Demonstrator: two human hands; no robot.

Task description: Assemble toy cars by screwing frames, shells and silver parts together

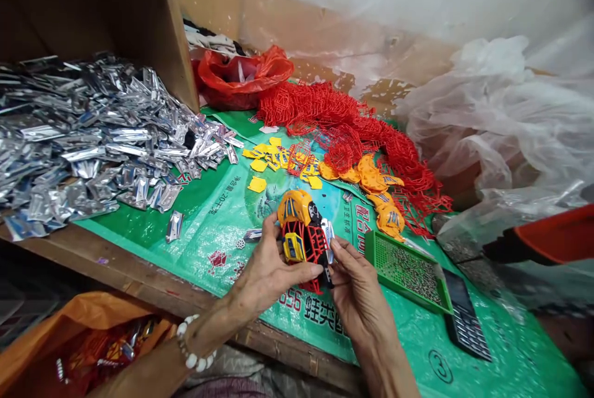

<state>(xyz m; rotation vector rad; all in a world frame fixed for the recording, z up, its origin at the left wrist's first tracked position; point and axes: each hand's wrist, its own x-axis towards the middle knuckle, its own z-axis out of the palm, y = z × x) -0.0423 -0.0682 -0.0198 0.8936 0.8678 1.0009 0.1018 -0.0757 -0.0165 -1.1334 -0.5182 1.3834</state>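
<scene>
A toy car body (pixel 299 234) in yellow, red and black is held above the green sheet. My left hand (pixel 273 262) grips it from the left, with the thumb across its near end. On the other side, my right hand (pixel 355 274) pinches a silvery piece (pixel 328 240) against the car's right side. Yellow parts (pixel 266 153) and orange-yellow shells (pixel 390 218) lie beyond the hands. Behind them stretches a heap of red lattice frames (pixel 343 119). A green tray (pixel 411 271) of small metal screws sits right of my right hand.
Silvery pieces (pixel 102 132) spill from a cardboard box (pixel 179 45) at left. A red bag (pixel 241 79) stands at the back. A phone-like keypad device (pixel 466 314) and a red-orange object (pixel 547 237) are at right. An orange bag (pixel 88 336) hangs below the table's front edge.
</scene>
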